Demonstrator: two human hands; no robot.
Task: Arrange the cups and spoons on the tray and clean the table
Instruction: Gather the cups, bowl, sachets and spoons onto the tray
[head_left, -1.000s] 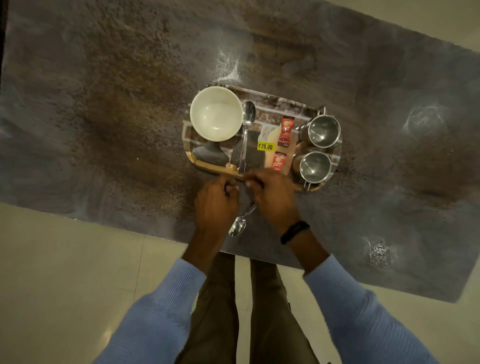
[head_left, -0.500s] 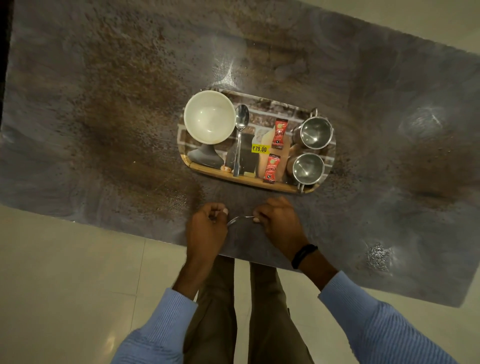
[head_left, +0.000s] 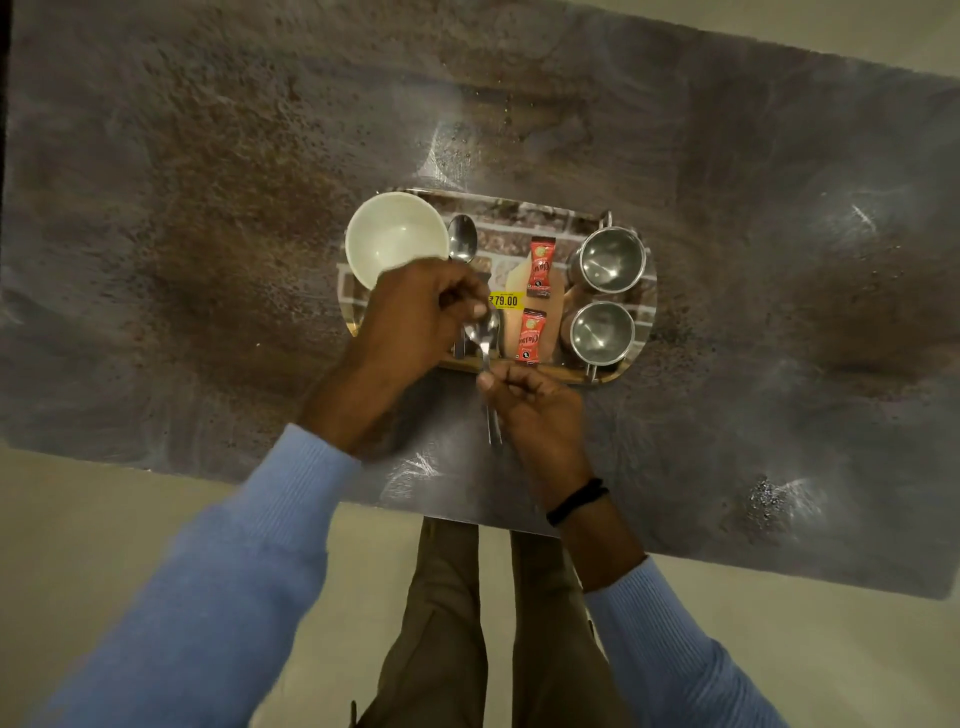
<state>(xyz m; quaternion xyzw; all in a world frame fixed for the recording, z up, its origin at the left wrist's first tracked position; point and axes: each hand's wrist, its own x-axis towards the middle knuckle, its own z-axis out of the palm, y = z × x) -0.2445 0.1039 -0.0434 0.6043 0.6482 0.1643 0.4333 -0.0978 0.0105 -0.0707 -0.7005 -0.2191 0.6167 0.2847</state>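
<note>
A patterned tray (head_left: 524, 215) lies on the table. It carries a white bowl (head_left: 395, 239), a steel spoon (head_left: 462, 239), two red sachets (head_left: 541, 265) and two steel cups, one at the far right (head_left: 612, 259) and one nearer me (head_left: 602, 332). A second spoon (head_left: 483, 330) hovers over the tray's near edge, bowl end pointing away from me. My right hand (head_left: 540, 415) grips its handle. My left hand (head_left: 415, 317) pinches its bowl end with thumb and curled fingers, and covers the tray's near-left part.
The dark speckled table (head_left: 208, 208) extends far to the left and right of the tray. Its near edge (head_left: 156, 462) meets a pale tiled floor (head_left: 104, 545). A yellow price sticker (head_left: 505, 300) is stuck on the tray.
Both hands have carried the second spoon from the table's near edge forward over the tray's near rim. The spoon has turned from lying sideways to pointing away from me.
</note>
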